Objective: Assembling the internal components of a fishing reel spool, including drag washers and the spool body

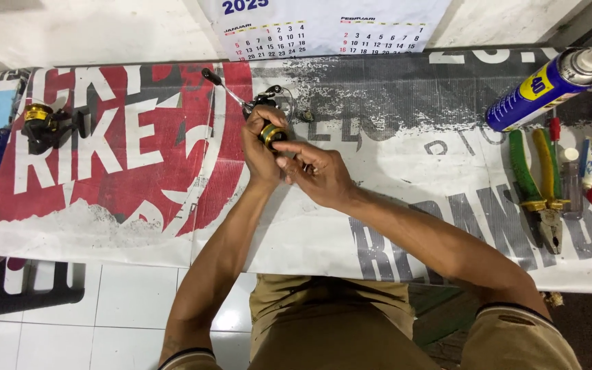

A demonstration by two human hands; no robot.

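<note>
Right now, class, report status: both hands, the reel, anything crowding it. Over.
Left hand gripping reel. Right hand fingertips on its spool. Reel held above banner. Second reel, pliers, spray can well off to the sides.

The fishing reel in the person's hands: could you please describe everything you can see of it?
The fishing reel is black with a gold band on its spool, apparently metal and plastic. A thin crank handle with a dark knob juts up to the left. It is held above the printed banner. The left hand grips its body; the right hand touches the spool with its fingertips.
</note>
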